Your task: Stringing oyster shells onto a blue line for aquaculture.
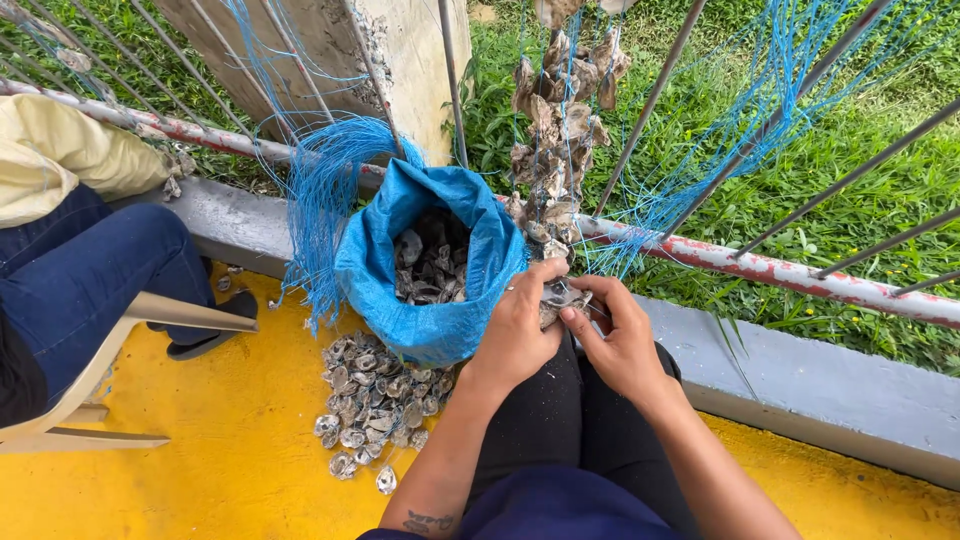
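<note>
shell [560, 296] pinched btwn L hand [518, 335], R hand [622, 345]

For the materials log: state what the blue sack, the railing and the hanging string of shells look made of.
Blue sack: likely woven plastic, slightly glossy and crinkled. Railing: probably painted metal, its red-white coat flaking. String of shells: rough grey-brown shell, apparently oyster, strung on thin blue line.

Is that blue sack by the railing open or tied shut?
Open. The blue sack has its mouth rolled back, and shells show inside. It stands upright on the yellow floor.
</note>
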